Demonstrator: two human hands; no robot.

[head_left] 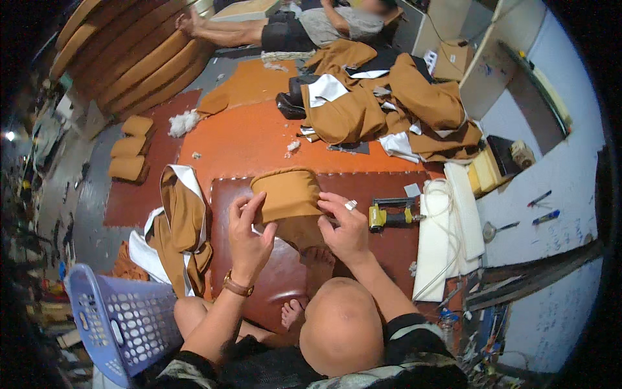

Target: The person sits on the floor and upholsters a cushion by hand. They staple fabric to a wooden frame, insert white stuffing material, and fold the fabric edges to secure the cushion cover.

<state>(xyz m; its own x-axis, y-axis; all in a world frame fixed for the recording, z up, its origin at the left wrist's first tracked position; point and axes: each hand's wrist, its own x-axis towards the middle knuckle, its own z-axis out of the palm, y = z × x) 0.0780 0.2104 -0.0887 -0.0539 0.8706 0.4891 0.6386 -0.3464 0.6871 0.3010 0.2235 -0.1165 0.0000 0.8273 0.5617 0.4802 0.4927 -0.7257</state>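
A tan padded piece (pixel 285 191) with a rounded top edge is between my two hands, above a dark red padded mat (pixel 227 285). My left hand (pixel 249 236) holds it by its left side, thumb below and fingers bent at the edge. My right hand (pixel 343 230) grips its right side with fingertips and thumb; a small pale object sits at one finger. Darker brown material shows beneath the piece. A yellow-and-black pneumatic gun (pixel 382 217) lies right of my right hand.
A purple basket (pixel 123 324) stands front left; tan and white fabric (pixel 181 227) lies left, with more fabric (pixel 343 110) at the back. Three small cushions (pixel 129 146) lie left. A person (pixel 291 32) reclines behind. White foam strips (pixel 437 246) and a board (pixel 531 214) are right.
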